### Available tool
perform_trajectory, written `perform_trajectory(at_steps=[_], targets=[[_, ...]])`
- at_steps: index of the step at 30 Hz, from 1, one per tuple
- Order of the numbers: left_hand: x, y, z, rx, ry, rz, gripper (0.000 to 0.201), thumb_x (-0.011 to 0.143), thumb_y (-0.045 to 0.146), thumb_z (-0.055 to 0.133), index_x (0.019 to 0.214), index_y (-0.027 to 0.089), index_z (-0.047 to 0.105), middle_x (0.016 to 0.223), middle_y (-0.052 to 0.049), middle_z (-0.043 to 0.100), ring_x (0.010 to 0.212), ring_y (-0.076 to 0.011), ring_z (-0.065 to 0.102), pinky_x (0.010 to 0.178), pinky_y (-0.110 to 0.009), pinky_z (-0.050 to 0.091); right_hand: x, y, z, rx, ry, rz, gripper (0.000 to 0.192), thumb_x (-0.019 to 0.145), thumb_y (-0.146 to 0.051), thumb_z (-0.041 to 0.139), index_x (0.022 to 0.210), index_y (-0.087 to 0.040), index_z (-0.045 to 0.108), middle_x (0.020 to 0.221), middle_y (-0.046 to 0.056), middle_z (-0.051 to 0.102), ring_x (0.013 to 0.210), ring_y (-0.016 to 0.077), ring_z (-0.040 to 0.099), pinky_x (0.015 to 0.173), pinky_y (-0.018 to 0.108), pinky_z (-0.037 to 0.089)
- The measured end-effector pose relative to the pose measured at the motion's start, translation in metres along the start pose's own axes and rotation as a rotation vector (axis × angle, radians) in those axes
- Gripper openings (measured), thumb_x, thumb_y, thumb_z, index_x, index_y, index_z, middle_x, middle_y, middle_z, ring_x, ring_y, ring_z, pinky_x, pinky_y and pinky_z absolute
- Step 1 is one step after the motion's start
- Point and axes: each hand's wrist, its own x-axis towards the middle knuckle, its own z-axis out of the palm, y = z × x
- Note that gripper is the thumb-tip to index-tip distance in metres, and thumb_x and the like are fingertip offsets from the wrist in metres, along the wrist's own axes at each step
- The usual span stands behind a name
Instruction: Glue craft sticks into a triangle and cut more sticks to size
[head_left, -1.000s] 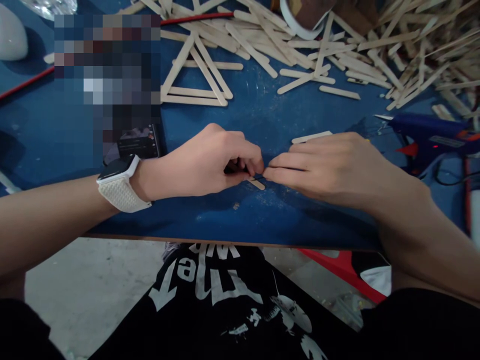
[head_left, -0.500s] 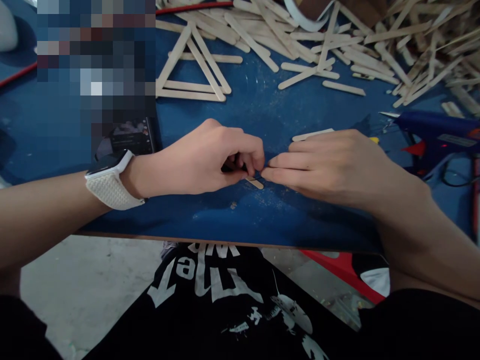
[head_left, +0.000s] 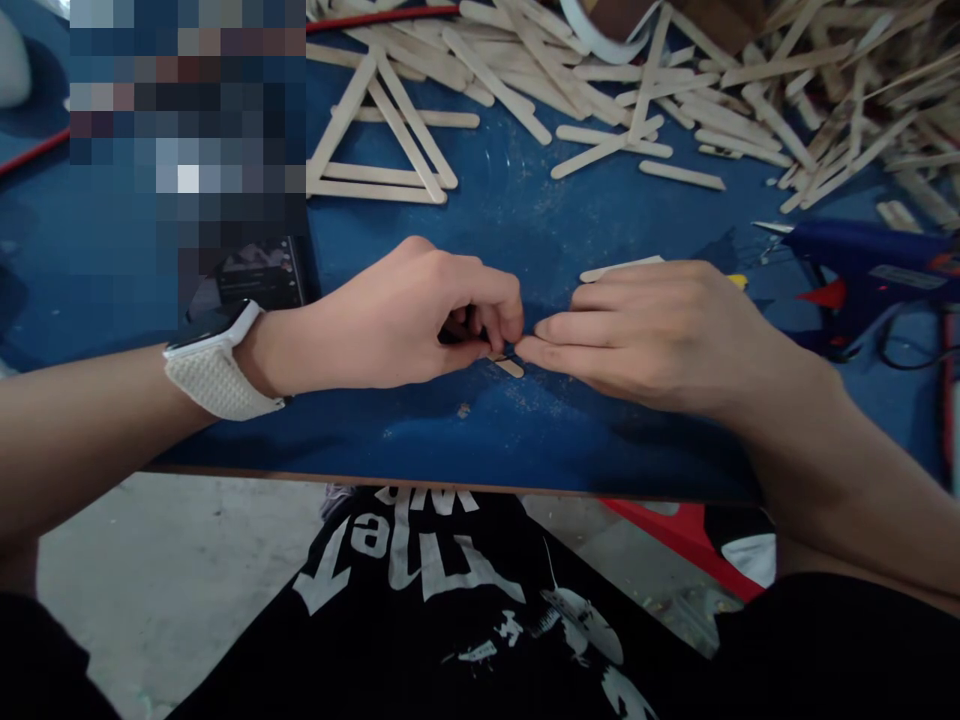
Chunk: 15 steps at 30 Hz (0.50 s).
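My left hand point(head_left: 457, 310), with a watch on its wrist, is closed in a pinch over a short piece of wooden craft stick point(head_left: 511, 368). Only the rounded end of that stick shows below the fingertips. Close beside it, my right hand point(head_left: 645, 335) has its fingers pressed together, tips down near the same stick. What sits under the right fingertips is hidden. Another craft stick point(head_left: 619, 268) lies just beyond the right knuckles, partly covered by them.
Craft sticks form a triangle point(head_left: 379, 185) at the back left. A large heap of loose sticks point(head_left: 742, 100) covers the back right. A blue glue gun point(head_left: 847, 265) with a metal tip lies at the right. A phone point(head_left: 281, 270) is left. The table edge point(head_left: 450, 485) runs in front.
The whole view has shifted very slightly. Both hands stay in the same pinched pose around the short stick.
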Motion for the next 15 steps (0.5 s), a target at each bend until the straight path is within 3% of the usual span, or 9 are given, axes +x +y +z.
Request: perform_trajectory(at_steps=[7, 15], targets=[[-0.0002, 0.0004, -0.0004, 0.006, -0.011, -0.014, 0.023, 0.100, 0.009, 0.073, 0.111, 0.026, 0.084, 0.110, 0.000, 0.092, 0.096, -0.0177, 0.087, 0.092, -0.028, 0.065, 0.0000, -0.0012, 0.0028, -0.065, 0.050, -0.026, 0.025, 0.128, -0.025, 0.061, 0.117, -0.025, 0.084, 0.089, -0.001, 0.076, 0.080, 0.0196, 0.063, 0.073, 0.040, 0.042], [-0.0003, -0.0006, -0.0013, 0.011, -0.020, 0.009, 0.020, 0.103, 0.014, 0.070, 0.107, 0.027, 0.084, 0.108, -0.001, 0.091, 0.093, -0.0174, 0.087, 0.085, -0.028, 0.063, -0.0012, 0.0006, 0.0029, -0.069, 0.035, -0.019, 0.030, 0.129, -0.025, 0.057, 0.118, -0.026, 0.085, 0.094, -0.001, 0.080, 0.079, 0.0178, 0.066, 0.076, 0.038, 0.050]])
